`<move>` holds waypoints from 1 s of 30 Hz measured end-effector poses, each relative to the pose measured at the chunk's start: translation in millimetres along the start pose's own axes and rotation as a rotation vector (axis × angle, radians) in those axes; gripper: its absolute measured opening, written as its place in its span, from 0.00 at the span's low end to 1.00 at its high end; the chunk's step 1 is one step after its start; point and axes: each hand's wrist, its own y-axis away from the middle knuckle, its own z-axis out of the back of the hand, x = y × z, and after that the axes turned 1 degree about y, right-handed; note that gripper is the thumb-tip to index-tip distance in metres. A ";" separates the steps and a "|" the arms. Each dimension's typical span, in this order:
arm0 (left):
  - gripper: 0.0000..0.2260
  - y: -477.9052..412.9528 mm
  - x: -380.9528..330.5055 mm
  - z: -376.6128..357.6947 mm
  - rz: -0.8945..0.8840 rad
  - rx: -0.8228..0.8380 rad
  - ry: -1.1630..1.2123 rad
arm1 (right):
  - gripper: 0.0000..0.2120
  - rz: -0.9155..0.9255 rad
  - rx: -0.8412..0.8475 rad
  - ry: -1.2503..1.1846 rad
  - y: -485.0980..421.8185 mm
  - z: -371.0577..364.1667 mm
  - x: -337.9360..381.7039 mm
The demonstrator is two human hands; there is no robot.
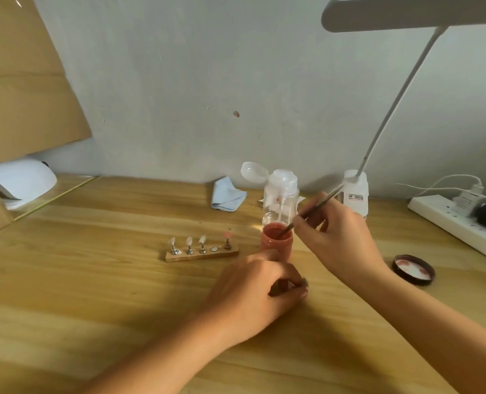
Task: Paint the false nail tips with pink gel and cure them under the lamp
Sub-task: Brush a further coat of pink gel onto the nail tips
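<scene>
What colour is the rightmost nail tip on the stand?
The rightmost nail tip is pink; head view.

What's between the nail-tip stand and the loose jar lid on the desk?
Head view: the open pink gel jar, then the right hand dipping a brush into it, then bare desk.

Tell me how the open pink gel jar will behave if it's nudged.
Probably light and easy to tip: the pink gel jar is small and upright. Gel could spill, since its lid lies apart. The brush dipped inside may lever it.
</scene>
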 end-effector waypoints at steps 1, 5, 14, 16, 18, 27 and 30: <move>0.11 -0.4 1.2 -0.1 0.015 -0.014 0.003 | 0.04 0.004 0.005 0.036 -0.4 -2.1 -0.5; 0.08 -2.7 6.2 -1.1 0.080 -0.034 0.033 | 0.04 -0.001 0.023 0.071 -1.3 -3.6 -3.0; 0.09 -4.2 10.5 -2.7 0.138 -0.002 0.096 | 0.02 -0.071 -0.078 -0.495 22.2 23.7 1.6; 0.07 -3.6 9.7 -2.6 0.121 -0.013 0.092 | 0.04 -0.129 -0.124 -0.646 36.9 29.8 -5.8; 0.05 -3.7 8.6 -2.6 0.111 -0.024 0.091 | 0.07 -0.212 -0.112 -0.782 51.5 32.4 -15.2; 0.12 -6.2 7.8 0.0 0.157 -0.017 0.156 | 0.04 -0.193 0.133 -0.767 63.5 26.2 -29.9; 0.13 -7.2 7.5 0.2 0.167 -0.014 0.158 | 0.05 -0.169 0.153 -0.709 64.8 24.7 -29.7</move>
